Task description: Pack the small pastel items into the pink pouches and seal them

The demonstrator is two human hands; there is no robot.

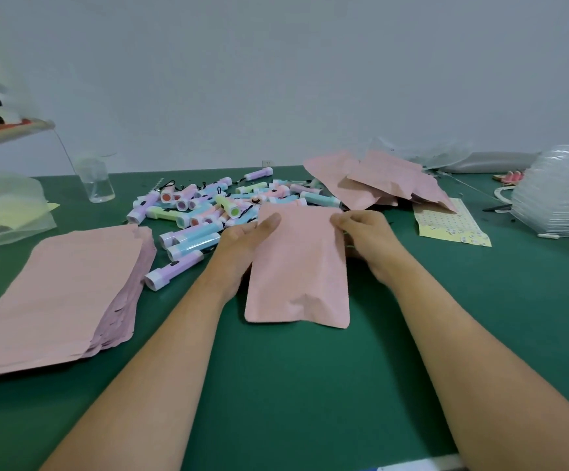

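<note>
no text, label or number can be read anywhere.

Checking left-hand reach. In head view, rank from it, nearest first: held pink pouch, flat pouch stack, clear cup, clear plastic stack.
1. Held pink pouch: in left hand's grip.
2. Flat pouch stack: left side.
3. Clear cup: back left.
4. Clear plastic stack: far right.
</note>
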